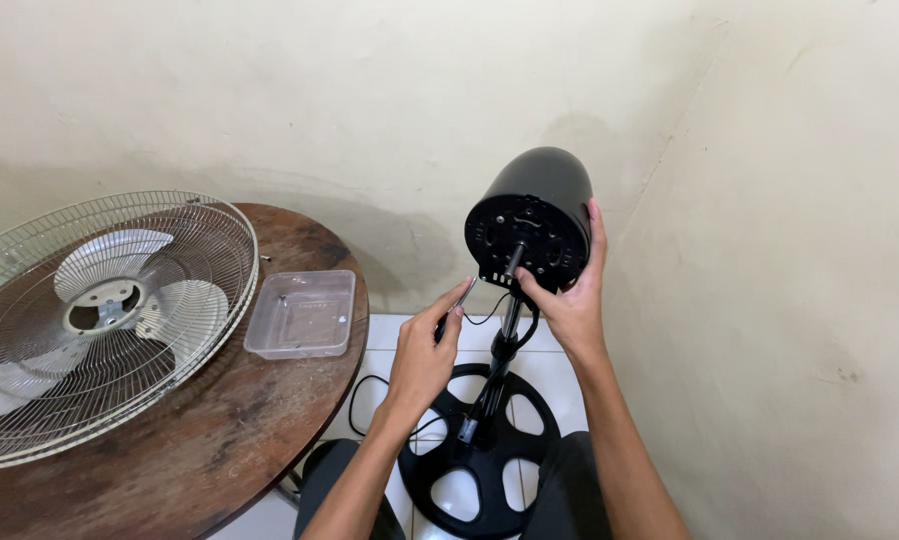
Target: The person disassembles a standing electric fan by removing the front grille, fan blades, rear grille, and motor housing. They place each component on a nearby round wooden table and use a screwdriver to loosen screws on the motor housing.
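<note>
Gripping the black fan motor housing [532, 215] atop its stand pole [502, 350], the right hand [570, 300] was closed around its lower edge. The left hand [425, 355] held a screwdriver [457, 305] near the housing's underside. A fan guard with blades [100, 320] and a clear plastic tray [303, 313] lay on the round wooden table [220, 440].

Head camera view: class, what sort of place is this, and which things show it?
Probably a corner of a home room used for a repair: plain cream plastered walls, a white tiled floor, and a worn round wooden table holding a metal fan cage.
</note>
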